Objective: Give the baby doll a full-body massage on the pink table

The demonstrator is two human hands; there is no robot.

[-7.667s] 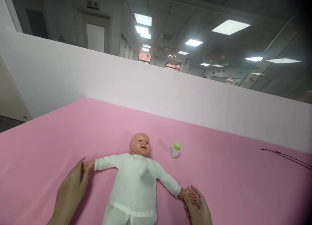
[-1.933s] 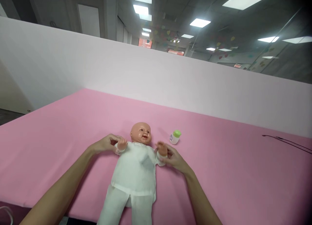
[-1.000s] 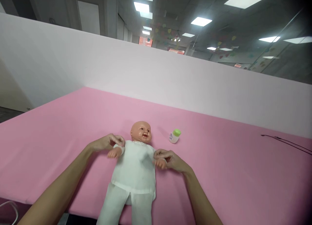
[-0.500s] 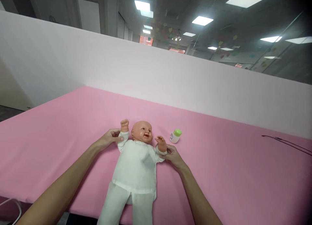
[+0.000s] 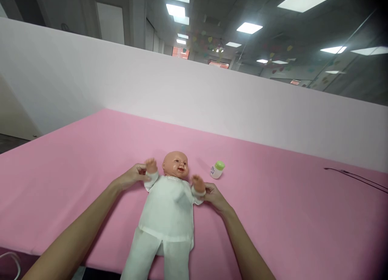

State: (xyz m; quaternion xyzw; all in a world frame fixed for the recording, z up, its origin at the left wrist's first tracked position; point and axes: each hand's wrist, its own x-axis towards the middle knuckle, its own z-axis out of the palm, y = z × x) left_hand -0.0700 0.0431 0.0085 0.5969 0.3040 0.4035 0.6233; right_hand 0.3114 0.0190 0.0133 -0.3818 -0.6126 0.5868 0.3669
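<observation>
A baby doll (image 5: 168, 203) in a white top and white trousers lies face up on the pink table cover (image 5: 273, 215), its head away from me. My left hand (image 5: 133, 177) pinches the sleeve cuff of the doll's arm on the left. On the other side, my right hand (image 5: 214, 196) grips the cuff of the doll's other arm from the right. Both doll forearms are raised beside its head, and the doll's hands are slightly blurred.
A small bottle with a green cap (image 5: 217, 169) stands right of the doll's head. Thin dark-framed glasses or a wire (image 5: 354, 175) lie at the far right. A white partition (image 5: 212, 102) rises behind the table.
Both doll forearms have come down a little and toward me, with my hands still at the cuffs. The doll's body has hardly moved.
</observation>
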